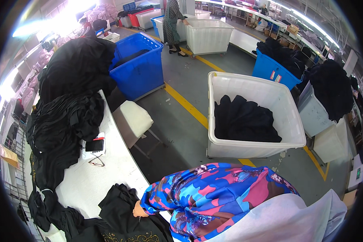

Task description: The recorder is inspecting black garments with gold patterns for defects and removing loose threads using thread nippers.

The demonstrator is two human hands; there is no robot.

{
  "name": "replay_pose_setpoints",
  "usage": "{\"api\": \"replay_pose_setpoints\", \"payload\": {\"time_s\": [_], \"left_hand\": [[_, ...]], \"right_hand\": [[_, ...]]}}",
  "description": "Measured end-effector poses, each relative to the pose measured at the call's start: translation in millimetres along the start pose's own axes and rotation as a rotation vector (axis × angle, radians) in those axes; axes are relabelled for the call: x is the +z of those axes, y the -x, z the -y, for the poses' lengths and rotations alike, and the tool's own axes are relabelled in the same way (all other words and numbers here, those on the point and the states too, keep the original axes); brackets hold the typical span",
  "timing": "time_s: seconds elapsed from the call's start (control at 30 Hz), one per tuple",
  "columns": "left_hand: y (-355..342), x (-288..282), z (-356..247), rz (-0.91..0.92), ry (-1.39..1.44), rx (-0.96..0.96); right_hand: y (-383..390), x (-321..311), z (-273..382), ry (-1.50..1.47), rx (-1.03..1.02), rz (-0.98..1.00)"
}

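My right hand (138, 210) shows at the end of a blue and pink patterned sleeve (213, 193) and rests against a black garment (119, 205) on the white table. Its fingers look closed. A small thin thing shows below them, too small to name. Gold decoration (135, 237) runs along the black cloth at the lower edge. My left hand is not in the picture. Beyond the garment lie a pair of glasses (96, 161) and a dark phone (94, 145) on a white item. A large heap of black garments (68, 117) covers the table's far left side.
The white table's (78, 189) edge curves along my front. Beside it stands a pale-topped stool (134, 117). A white bin (256, 149) holds dark cloth. Blue bins (139, 76) (270, 66) stand farther off. Another person (172, 24) stands by a white cart (209, 37).
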State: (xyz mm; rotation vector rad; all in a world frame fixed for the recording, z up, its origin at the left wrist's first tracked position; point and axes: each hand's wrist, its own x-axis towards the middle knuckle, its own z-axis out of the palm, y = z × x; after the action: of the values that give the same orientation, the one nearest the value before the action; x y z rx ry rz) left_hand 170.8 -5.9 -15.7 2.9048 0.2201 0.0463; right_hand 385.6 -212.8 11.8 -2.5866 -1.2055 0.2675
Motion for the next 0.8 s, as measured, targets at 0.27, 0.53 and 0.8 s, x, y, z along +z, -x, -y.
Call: {"api": "replay_pose_setpoints", "payload": {"time_s": [0.27,0.53,0.8], "left_hand": [[-3,-2,-7,-0.005,0.003,0.02],[-4,-3,-8,-0.003,-0.001,0.023],[-3,-3,-5,-0.005,0.002,0.018]], "right_hand": [[2,-9,-7,0.025,0.05,0.201],[15,-29,-2,0.036,0.025,0.175],[6,-22,0,0.049,0.027,0.211]]}}
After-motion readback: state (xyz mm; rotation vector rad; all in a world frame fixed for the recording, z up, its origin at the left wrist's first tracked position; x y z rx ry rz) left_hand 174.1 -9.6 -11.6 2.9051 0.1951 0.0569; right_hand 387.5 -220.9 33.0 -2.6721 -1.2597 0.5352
